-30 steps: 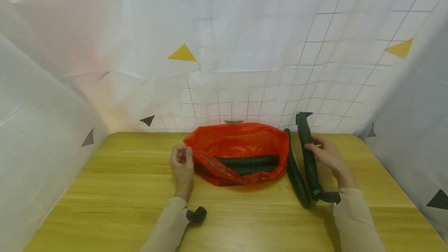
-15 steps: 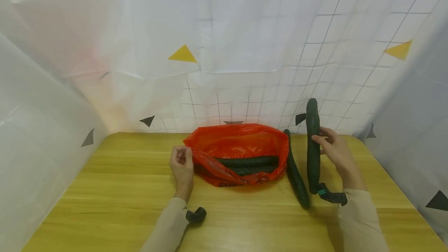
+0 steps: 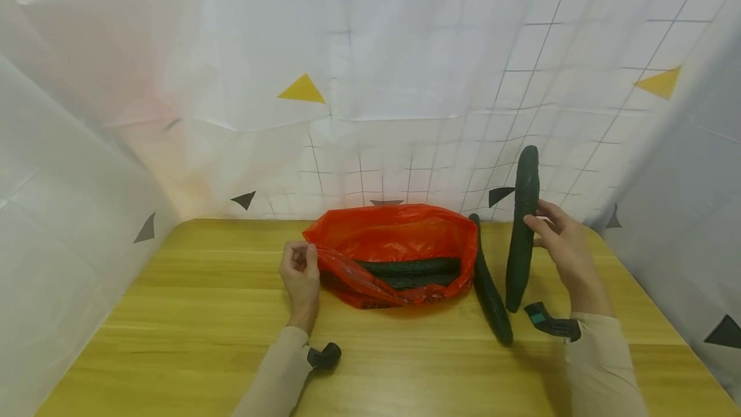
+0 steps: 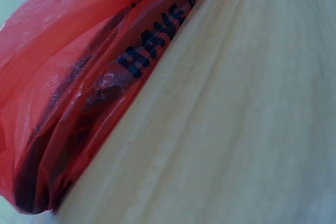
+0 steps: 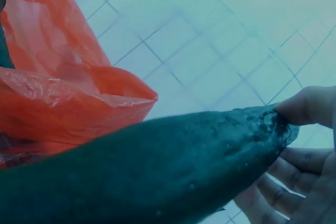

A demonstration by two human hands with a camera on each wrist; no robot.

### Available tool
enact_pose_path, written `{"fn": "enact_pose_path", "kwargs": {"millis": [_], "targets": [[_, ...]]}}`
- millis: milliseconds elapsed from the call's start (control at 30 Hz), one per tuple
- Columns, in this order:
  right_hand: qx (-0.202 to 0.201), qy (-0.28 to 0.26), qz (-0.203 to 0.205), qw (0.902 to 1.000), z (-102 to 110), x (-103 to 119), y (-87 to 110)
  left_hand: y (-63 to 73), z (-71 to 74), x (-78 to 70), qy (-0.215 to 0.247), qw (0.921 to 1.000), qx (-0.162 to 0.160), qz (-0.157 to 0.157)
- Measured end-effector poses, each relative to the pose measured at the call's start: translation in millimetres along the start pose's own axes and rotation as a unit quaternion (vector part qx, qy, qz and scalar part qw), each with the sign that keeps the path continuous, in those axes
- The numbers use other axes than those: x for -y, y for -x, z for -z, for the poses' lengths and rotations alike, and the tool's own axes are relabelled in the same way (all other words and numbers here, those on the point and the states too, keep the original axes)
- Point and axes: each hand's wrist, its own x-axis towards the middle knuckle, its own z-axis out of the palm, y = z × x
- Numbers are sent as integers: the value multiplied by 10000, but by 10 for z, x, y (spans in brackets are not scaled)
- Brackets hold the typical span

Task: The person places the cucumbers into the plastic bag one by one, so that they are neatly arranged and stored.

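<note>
White sheeting (image 3: pixel 231 50) with grid lines walls my workspace at the far side, left and right. A wood-grain table (image 3: pixel 173 333) spreads in front of me. At its far middle sits a red plastic bag (image 3: pixel 388 227), its mouth gaping towards me, with dark cucumbers (image 3: pixel 419 266), seemingly two, lying left to right inside. Just right of the bag, a loose cucumber (image 3: pixel 492 298) lies on the wood, its near end slanting right.

The held cucumber (image 3: pixel 519 253) is in my right hand (image 3: pixel 573 253), right of the loose one, which lies between it and the bag. Its long axis runs steeply, far end raised and leaning slightly right, crosswise to those in the bag. I can't tell whether its near end touches the table. My right thumb and fingers pinch its right side; my curled left hand (image 3: pixel 302 278), nearer the bag, pinches its left edge.
</note>
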Motion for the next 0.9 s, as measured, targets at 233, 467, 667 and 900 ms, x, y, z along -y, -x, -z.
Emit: {"fn": "enact_pose_path", "kwargs": {"millis": [233,467,667,900], "targets": [[-208,-786,209,9965,-7,85,24,0,0,11,32,10000,1,34],[-411,-1836,666,9799,0,178,32,0,3,14,13,10000,27,78],[-601,-2424,888,9642,-47,236,30,5,7,13,9,10000,56,68],[-859,-3158,964,9400,-104,284,6,1,6,7,137,9997,87,164]]}}
